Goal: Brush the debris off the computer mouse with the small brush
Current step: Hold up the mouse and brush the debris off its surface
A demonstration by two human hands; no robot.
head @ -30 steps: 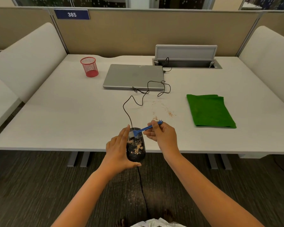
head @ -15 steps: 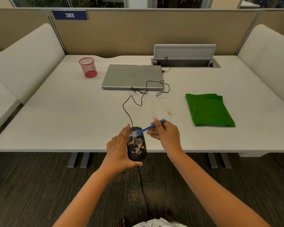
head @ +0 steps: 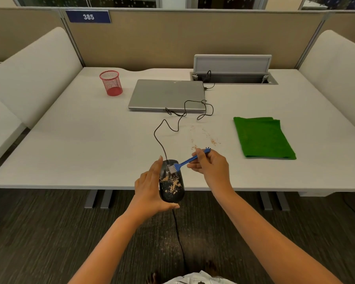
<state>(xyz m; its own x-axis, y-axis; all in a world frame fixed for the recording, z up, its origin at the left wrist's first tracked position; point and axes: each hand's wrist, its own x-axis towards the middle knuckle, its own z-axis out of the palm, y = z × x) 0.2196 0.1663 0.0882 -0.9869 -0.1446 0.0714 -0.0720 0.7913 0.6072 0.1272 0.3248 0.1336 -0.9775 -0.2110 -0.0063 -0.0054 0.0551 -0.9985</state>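
Fingers [head: 152,182] around black mouse [head: 172,187] speckled with tan debris [head: 172,183]

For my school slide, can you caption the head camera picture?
Left hand holds a dusty mouse while right hand brushes it with a blue brush.

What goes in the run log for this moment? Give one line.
left hand: holds mouse | right hand: pinches brush | bristles: on mouse front | debris: on mouse back | step: brushing
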